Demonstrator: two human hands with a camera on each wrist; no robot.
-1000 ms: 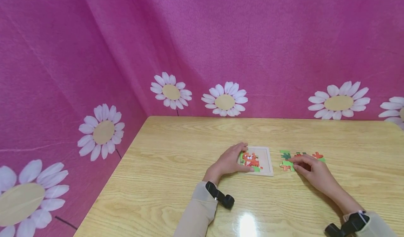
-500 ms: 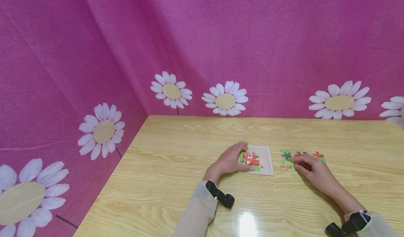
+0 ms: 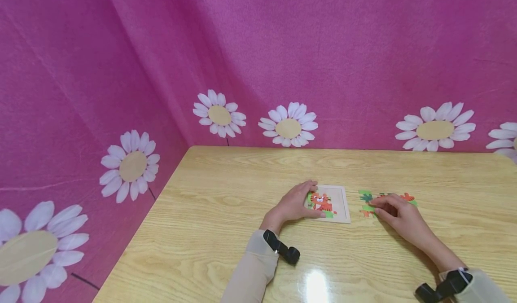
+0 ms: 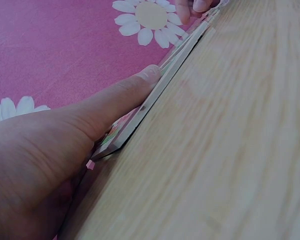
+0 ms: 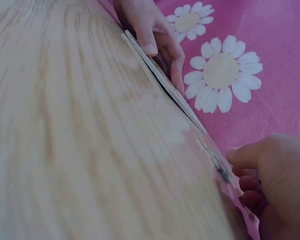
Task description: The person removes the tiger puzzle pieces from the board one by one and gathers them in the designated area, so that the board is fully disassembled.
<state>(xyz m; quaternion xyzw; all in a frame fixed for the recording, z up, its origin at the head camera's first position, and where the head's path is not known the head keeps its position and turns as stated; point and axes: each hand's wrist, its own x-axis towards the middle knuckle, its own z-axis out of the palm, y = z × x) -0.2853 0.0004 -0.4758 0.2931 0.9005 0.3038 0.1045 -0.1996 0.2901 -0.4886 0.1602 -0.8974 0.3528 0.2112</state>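
Note:
A square wooden puzzle board (image 3: 341,204) lies flat on the table, with part of an orange tiger picture (image 3: 322,201) fitted at its left side. My left hand (image 3: 288,205) grips the board from the left, thumb along the near edge and fingers at the far edge. To the right of the board, several loose jigsaw pieces (image 3: 365,196) in green and orange lie close together. Over them is my right hand (image 3: 400,213), thumb and forefinger pinching a green and orange jigsaw piece (image 3: 366,211) at its right side. The other fingers are curled, and the hand hides some pieces.
The wood-grain table (image 3: 226,195) ends at the back against a magenta curtain (image 3: 343,47) printed with white daisies. Black camera mounts (image 3: 281,248) sit on both wrists. A bright light reflection shows on the near tabletop.
Both hands stay nearly in place. At the right fingertips, the green and orange piece looks slightly shifted. The view has tilted a little.

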